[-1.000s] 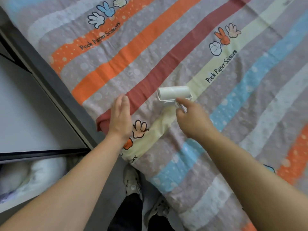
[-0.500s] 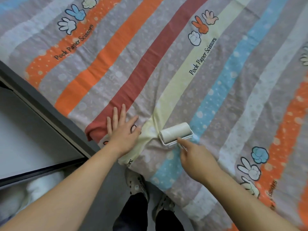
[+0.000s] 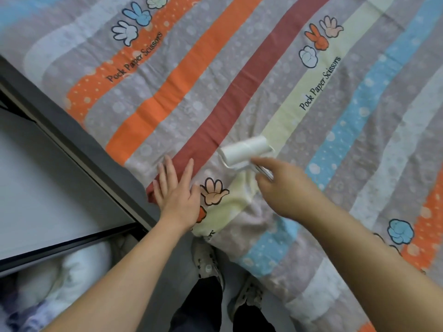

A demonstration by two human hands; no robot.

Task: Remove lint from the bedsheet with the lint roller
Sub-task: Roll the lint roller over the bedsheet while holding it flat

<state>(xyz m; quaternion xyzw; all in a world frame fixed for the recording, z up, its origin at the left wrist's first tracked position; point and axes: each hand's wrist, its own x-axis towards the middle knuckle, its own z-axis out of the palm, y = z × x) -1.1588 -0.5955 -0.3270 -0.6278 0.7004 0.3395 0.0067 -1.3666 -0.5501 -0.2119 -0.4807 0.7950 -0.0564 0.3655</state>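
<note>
The lint roller [image 3: 245,149] is gripped by the right hand [image 3: 285,188] and laid on the bedsheet [image 3: 239,80]. Just left of the roller, the sheet is pressed flat by the left hand [image 3: 176,190], fingers straight.

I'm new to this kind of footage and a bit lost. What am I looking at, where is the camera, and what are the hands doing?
There is no machine here: these are a person's two bare hands, filmed by a wide-angle camera on their head, looking down. A striped bedsheet is spread out below. The left hand lies flat on it near the edge, fingers straight. The right hand grips the handle of a white lint roller, whose roll rests on the sheet.
</note>
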